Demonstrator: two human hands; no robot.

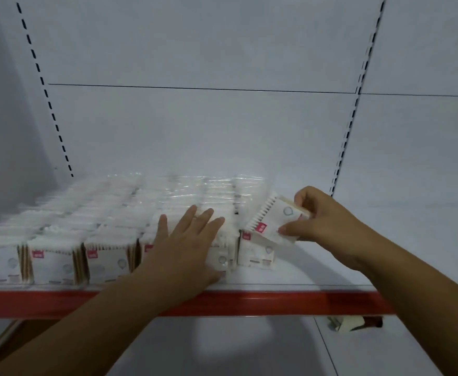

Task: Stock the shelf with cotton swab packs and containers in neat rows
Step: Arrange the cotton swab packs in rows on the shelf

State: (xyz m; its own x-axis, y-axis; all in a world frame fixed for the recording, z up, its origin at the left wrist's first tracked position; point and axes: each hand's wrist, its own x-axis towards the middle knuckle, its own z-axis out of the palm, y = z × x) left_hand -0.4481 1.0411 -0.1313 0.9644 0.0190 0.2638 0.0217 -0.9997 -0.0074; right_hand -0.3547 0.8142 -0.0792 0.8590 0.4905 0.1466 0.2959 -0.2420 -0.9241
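Observation:
Several rows of clear-wrapped cotton swab packs [59,256] with pink labels stand on the white shelf [331,267], filling its left and middle. My left hand [187,245] lies flat with straight fingers on the front packs of the fourth row. My right hand [323,218] grips one tilted cotton swab pack [274,221] just above the rightmost row, whose front pack [257,253] stands below it.
The shelf's front edge is a red strip [249,302]. White back panels with slotted uprights [344,147] rise behind. Bare shelf surface lies right of the packs. A crumpled wrapper [350,322] lies on the lower level at right.

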